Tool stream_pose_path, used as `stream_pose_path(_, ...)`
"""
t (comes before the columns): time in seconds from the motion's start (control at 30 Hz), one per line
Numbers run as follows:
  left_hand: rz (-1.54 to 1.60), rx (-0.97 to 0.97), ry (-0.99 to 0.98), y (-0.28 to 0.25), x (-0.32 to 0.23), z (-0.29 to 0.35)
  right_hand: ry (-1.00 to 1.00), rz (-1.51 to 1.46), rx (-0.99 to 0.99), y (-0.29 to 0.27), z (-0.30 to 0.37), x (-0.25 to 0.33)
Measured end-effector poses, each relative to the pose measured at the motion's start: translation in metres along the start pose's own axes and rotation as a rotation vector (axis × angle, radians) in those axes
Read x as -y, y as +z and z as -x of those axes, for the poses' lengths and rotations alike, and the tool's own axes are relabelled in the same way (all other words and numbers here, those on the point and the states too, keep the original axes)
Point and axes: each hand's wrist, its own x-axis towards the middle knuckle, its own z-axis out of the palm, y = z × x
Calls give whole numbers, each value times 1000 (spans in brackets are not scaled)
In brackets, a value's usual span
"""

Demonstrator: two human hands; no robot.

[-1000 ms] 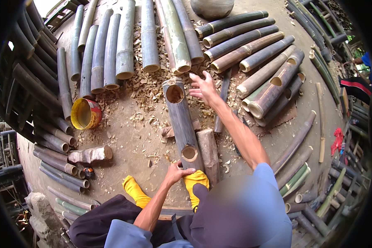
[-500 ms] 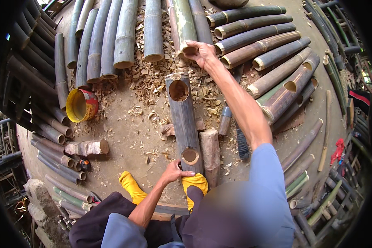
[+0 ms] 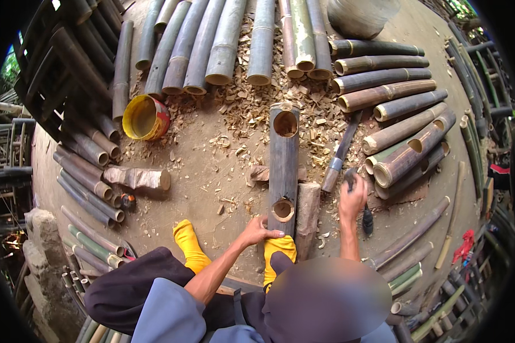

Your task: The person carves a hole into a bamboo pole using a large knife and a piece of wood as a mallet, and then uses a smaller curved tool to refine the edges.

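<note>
"Two hands here; sweep left to right. What's steadying things?"

"Left hand, at six o'clock: a narrow hold, thumb over the bamboo tube, fingers at its side. A yellow sock stands by that near end. I'd press firmly there, thumb well off the hole at five."

"And the tube?"

"Mid-dial, running toward twelve, laid across a wood block, with a split log just beside it at four. Bed it squarely on the block so it can't roll."

"Further right?"

"One long-bladed tool lies toward three. Beyond it the right hand, between three and four, is curled narrow at something dark; blur hides what, and I can't tell whether it's gripped. Near it, at four, sits a black handle. Settle a full grip before bringing any edge near that left thumb."
</note>
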Motion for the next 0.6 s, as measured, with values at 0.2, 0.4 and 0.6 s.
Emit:
stream_pose_path(0.2, -38, -45, 90, 12, 9, 0, -71, 420, 62, -12, 61, -72)
stream_pose_path(0.4, -145, -117, 67, 3, 2, 10, -83, 271, 173, -9, 48, -82)
stream_pose_path(0.6, -49, -295, 147, -8, 9, 5, 66, 49, 152, -62, 75, -133)
